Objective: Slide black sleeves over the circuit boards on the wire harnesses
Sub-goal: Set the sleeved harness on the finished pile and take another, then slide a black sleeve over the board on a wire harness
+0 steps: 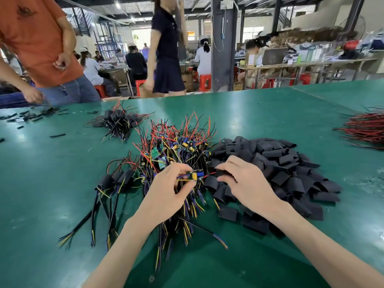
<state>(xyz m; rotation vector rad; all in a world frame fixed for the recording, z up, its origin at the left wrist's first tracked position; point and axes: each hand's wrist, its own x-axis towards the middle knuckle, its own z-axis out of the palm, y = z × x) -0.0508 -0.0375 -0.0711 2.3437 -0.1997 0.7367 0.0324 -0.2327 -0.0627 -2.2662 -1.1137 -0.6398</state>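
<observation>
Hands both busy: your left hand (166, 190) pinches one circuit board (194, 175), your right hand (245, 183) pinches one black sleeve (223, 173); two heaps on the worktop (270, 113): harnesses (174, 146), sleeves (280, 159).

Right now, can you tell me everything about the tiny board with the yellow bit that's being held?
The circuit board is a small green strip carrying a yellow block and a blue part. It lies roughly level above the heap of wire harnesses. The left hand pinches its left end, where thin yellow and blue wires leave. A red wire runs from its right end toward the black sleeve that the right hand grips. The board is bare, not yet sleeved.
</observation>
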